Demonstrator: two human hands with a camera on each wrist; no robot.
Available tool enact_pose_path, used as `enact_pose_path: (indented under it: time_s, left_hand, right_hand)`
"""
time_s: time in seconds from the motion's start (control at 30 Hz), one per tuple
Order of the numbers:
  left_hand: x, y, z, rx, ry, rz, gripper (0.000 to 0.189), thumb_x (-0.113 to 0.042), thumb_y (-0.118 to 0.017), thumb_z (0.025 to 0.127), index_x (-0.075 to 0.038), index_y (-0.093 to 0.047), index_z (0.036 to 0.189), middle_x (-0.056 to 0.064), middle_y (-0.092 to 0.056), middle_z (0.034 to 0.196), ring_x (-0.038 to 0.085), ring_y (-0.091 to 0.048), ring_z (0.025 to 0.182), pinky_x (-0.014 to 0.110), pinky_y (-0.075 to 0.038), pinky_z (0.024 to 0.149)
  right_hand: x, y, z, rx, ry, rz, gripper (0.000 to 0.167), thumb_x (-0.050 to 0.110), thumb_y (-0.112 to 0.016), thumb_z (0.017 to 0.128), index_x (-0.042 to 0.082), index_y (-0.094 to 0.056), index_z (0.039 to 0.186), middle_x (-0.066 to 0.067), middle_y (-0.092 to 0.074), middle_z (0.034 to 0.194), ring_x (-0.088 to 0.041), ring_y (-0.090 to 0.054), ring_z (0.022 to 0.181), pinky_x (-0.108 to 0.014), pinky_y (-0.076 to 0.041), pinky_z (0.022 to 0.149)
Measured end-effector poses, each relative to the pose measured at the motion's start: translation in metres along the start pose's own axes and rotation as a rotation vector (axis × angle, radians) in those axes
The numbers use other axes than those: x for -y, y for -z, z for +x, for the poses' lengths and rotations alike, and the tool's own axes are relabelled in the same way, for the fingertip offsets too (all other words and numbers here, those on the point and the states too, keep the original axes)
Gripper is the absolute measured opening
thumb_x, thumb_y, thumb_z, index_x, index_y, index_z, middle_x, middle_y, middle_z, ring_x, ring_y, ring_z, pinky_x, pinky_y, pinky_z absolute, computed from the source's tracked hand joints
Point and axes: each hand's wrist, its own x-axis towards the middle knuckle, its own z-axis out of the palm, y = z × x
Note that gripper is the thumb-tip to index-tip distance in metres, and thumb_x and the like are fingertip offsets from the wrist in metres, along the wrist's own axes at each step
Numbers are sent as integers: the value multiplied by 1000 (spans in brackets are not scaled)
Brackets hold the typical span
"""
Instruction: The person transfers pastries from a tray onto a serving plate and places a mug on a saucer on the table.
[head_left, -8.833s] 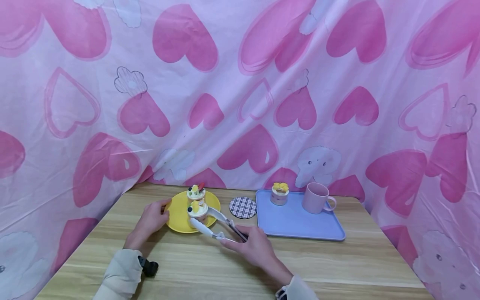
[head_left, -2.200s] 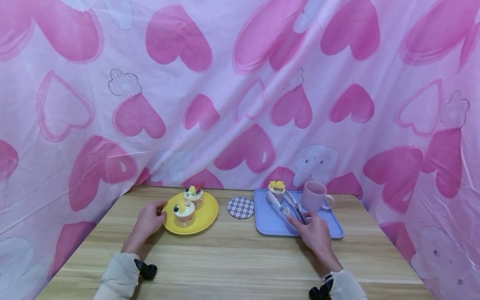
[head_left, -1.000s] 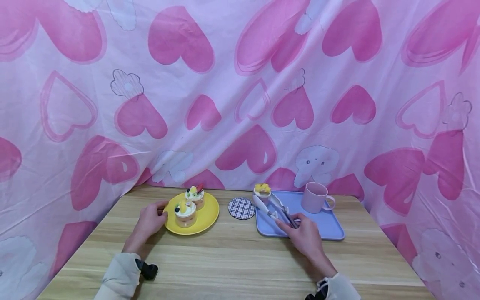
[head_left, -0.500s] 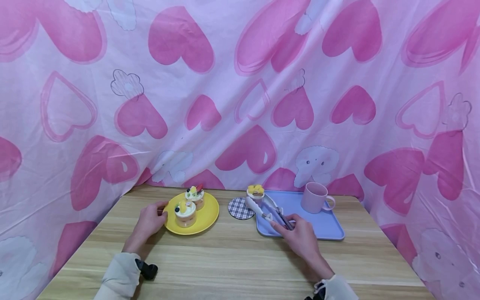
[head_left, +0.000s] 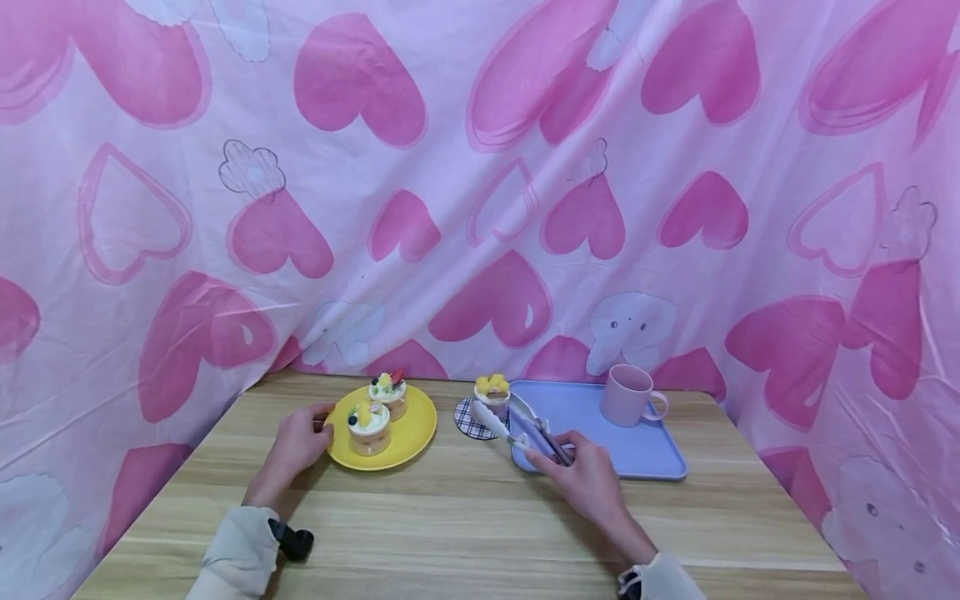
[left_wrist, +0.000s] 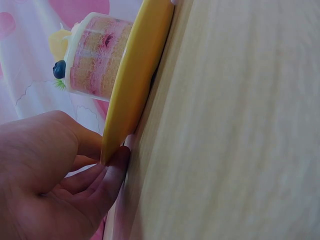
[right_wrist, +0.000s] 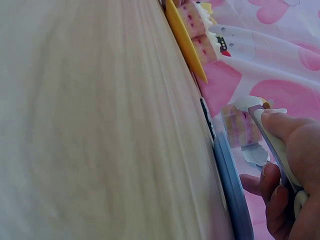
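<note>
My left hand (head_left: 296, 442) pinches the left rim of a yellow plate (head_left: 417, 421), thumb below and fingers above in the left wrist view. On the plate stand two clear dessert cups of layered cake and cream: one in front (head_left: 369, 437) with a blueberry, one behind (head_left: 387, 392) with a red fruit piece. My right hand (head_left: 588, 483) grips white-tipped metal tongs (head_left: 489, 419). Between the tong tips is a third dessert cup (head_left: 492, 386), topped with yellow fruit. It is upright and overlaps the round checked coaster (head_left: 465, 421). The right wrist view shows its cake layers (right_wrist: 236, 122).
A blue tray (head_left: 637, 458) lies right of the coaster, with a pink mug (head_left: 626, 396) at its back right. The tongs cross over the tray's left edge. Behind the wooden table (head_left: 420, 533) hangs a pink heart-patterned cloth (head_left: 487, 300).
Earlier the tongs were at a cup on the plate, then at the yellow-topped cup on the tray. Since then, that cup has moved left with them to the coaster. My left hand stays at the plate.
</note>
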Motion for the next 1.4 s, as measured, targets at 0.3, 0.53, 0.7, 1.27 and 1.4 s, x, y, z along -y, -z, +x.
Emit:
enact_pose_path:
  time_s: [0.3,0.53,0.7,1.27,1.4]
  left_hand:
    - [-3,1,-2,2,0,-2,52,-3,-58,103,11,-52,152,35,-61,147,44,-65,127,53,-62,105]
    - [-2,1,-1,-3,-9,0,52,-4,-58,103,11,-52,152,35,-61,146,44,-66,126,54,-62,104]
    - [-1,1,-1,-12,-17,8,52,-4,-58,102,12,-53,151,36,-62,145,46,-66,126,54,-62,104]
    - [0,0,0,-1,-5,-2,52,-4,-59,103,11,-52,152,35,-62,146,44,-66,126,53,-62,104]
    - [0,0,0,5,8,-7,53,-5,-58,103,10,-51,153,35,-61,146,43,-66,126,53,-62,105]
  right_hand:
    - [10,-6,-6,19,5,23,64,67,-90,76,17,-77,113,1,-75,87,-14,-59,69,-25,-44,54]
    - [15,-8,-8,33,5,44,61,63,-91,77,17,-77,114,0,-75,87,-13,-59,68,-25,-44,55]
    - [21,-12,-10,38,32,54,59,63,-90,78,16,-77,113,1,-77,88,-12,-60,69,-25,-46,55]
    - [36,-28,-20,86,78,63,61,66,-88,78,18,-77,114,6,-72,84,-11,-57,68,-24,-45,53]
    - [39,-33,-23,91,100,61,58,65,-89,79,19,-76,112,7,-72,80,-9,-57,64,-23,-43,51]
